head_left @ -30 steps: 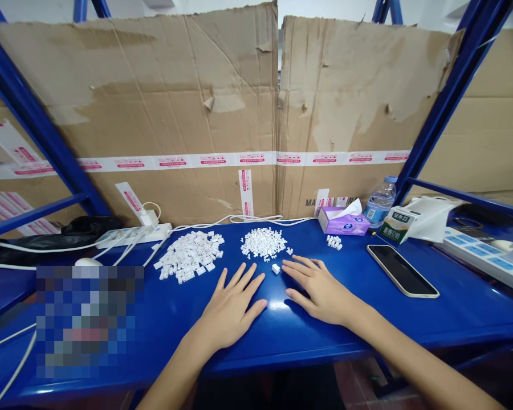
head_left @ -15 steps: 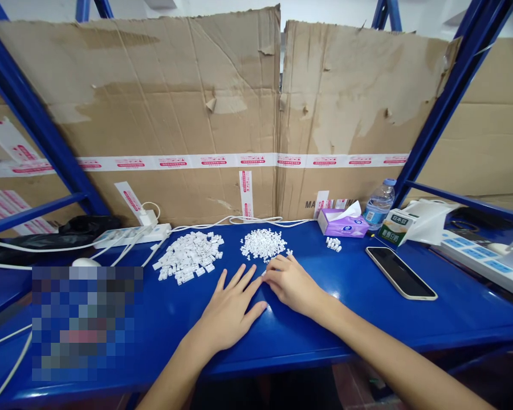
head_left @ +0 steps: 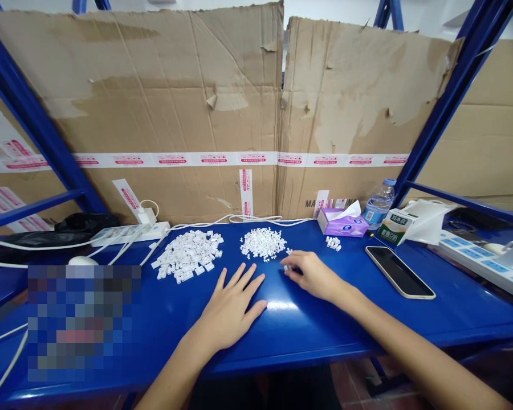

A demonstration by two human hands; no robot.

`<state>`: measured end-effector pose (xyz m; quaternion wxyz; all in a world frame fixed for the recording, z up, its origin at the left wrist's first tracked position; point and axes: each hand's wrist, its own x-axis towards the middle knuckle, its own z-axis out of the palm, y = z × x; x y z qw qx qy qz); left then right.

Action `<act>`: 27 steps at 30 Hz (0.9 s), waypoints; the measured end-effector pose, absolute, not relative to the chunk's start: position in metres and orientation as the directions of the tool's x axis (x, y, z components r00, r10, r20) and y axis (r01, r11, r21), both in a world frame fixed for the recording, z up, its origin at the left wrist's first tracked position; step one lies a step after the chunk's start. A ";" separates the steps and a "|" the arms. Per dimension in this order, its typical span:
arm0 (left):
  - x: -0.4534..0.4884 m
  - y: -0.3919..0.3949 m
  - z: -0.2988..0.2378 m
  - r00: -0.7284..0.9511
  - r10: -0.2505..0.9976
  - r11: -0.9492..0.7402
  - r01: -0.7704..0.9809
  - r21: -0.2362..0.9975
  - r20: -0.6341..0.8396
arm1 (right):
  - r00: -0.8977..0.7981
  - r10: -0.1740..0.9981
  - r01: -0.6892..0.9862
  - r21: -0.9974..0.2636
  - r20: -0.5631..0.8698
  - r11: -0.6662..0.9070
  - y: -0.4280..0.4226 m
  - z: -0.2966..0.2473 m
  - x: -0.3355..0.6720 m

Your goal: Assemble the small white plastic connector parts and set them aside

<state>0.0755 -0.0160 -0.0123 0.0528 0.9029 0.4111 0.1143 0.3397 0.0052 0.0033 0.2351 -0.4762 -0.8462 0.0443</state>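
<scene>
My left hand (head_left: pixel 231 304) lies flat and open on the blue table top (head_left: pixel 308 324), with its fingers spread just below the two white piles and touching nothing else. My right hand (head_left: pixel 312 276) is curled, with a tiny white plastic piece (head_left: pixel 287 267) pinched at its fingertips. The piece is mostly hidden by the fingers. Behind the hand lies a dense heap of small white plastic pieces (head_left: pixel 263 243). To its left is a looser heap of larger white connector-like blocks (head_left: pixel 188 256). A small cluster of white pieces (head_left: pixel 333 243) sits to the right.
A purple tissue box (head_left: pixel 342 223), water bottle (head_left: pixel 379 204), black smartphone (head_left: pixel 399 272) and drink carton (head_left: pixel 391 226) stand on the right. Power strips (head_left: pixel 130 233) and white cables run along the back. Cardboard sheets (head_left: pixel 154 114) and blue shelf uprights (head_left: pixel 34 114) surround the table.
My right hand has closed on the small white piece that lay near the heap and has moved right with it. My left hand has stayed in place.
</scene>
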 end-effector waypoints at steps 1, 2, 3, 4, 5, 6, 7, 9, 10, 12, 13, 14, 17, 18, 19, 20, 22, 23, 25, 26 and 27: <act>0.075 -0.016 -0.013 0.636 0.754 -0.656 0.730 0.189 0.165 | -0.415 0.842 0.814 -0.271 0.344 0.513 0.006 0.005 0.350; 0.075 -0.015 -0.014 0.637 0.753 -0.659 0.728 0.190 0.167 | -0.395 0.856 0.843 -0.239 0.333 0.482 0.008 0.006 0.362; 0.075 -0.015 -0.014 0.639 0.750 -0.661 0.726 0.191 0.170 | -0.379 0.869 0.868 -0.204 0.320 0.453 0.011 0.008 0.373; 0.076 -0.015 -0.014 0.642 0.748 -0.664 0.723 0.192 0.170 | -0.367 0.878 0.888 -0.166 0.307 0.429 0.014 0.009 0.384; 0.076 -0.015 -0.014 0.643 0.747 -0.664 0.722 0.193 0.169 | -0.357 0.886 0.905 -0.127 0.297 0.407 0.018 0.011 0.394; 0.076 -0.015 -0.014 0.644 0.748 -0.664 0.722 0.194 0.163 | -0.349 0.892 0.917 -0.089 0.288 0.388 0.023 0.012 0.404; 0.077 -0.015 -0.013 0.643 0.750 -0.661 0.725 0.193 0.155 | -0.342 0.897 0.927 -0.053 0.280 0.370 0.027 0.014 0.412; 0.077 -0.015 -0.011 0.639 0.757 -0.653 0.732 0.193 0.136 | -0.335 0.903 0.939 0.015 0.270 0.343 0.035 0.016 0.426; 0.078 -0.016 -0.010 0.637 0.760 -0.649 0.736 0.193 0.128 | -0.331 0.905 0.942 0.044 0.267 0.332 0.038 0.017 0.431; 0.078 -0.017 -0.008 0.634 0.765 -0.643 0.741 0.194 0.116 | -0.323 0.908 0.946 0.092 0.267 0.310 0.042 0.018 0.441; 0.078 -0.017 -0.007 0.633 0.766 -0.642 0.742 0.195 0.113 | -0.318 0.909 0.948 0.110 0.270 0.299 0.043 0.018 0.445; 0.078 -0.018 -0.007 0.634 0.765 -0.643 0.741 0.195 0.111 | -0.313 0.909 0.949 0.125 0.275 0.289 0.043 0.018 0.448; 0.079 -0.020 -0.007 0.639 0.759 -0.651 0.734 0.194 0.127 | -0.305 0.903 0.951 0.145 0.302 0.273 0.040 0.017 0.449; 0.080 -0.020 -0.007 0.636 0.758 -0.652 0.733 0.192 0.148 | -0.308 0.898 0.950 0.142 0.315 0.277 0.038 0.016 0.446; 0.080 -0.020 -0.006 0.623 0.761 -0.648 0.738 0.189 0.179 | -0.315 0.891 0.949 0.135 0.328 0.286 0.037 0.015 0.441; 0.079 -0.019 -0.005 0.599 0.770 -0.636 0.750 0.182 0.221 | -0.326 0.882 0.945 0.124 0.341 0.302 0.036 0.014 0.435; 0.073 -0.014 0.000 0.519 0.794 -0.582 0.799 0.151 0.316 | -0.356 0.860 0.933 0.095 0.366 0.346 0.037 0.012 0.418; 0.068 -0.010 0.004 0.468 0.810 -0.538 0.833 0.129 0.353 | -0.373 0.848 0.925 0.077 0.378 0.372 0.039 0.011 0.409; 0.053 -0.001 0.013 0.384 0.851 -0.438 0.895 0.081 0.359 | -0.404 0.822 0.904 0.037 0.402 0.426 0.046 0.009 0.390; 0.044 0.004 0.019 0.342 0.887 -0.374 0.926 0.051 0.311 | -0.415 0.810 0.893 0.014 0.415 0.450 0.052 0.008 0.383; 0.035 0.009 0.024 0.319 0.916 -0.332 0.943 0.011 0.242 | -0.423 0.797 0.881 -0.010 0.431 0.473 0.058 0.007 0.376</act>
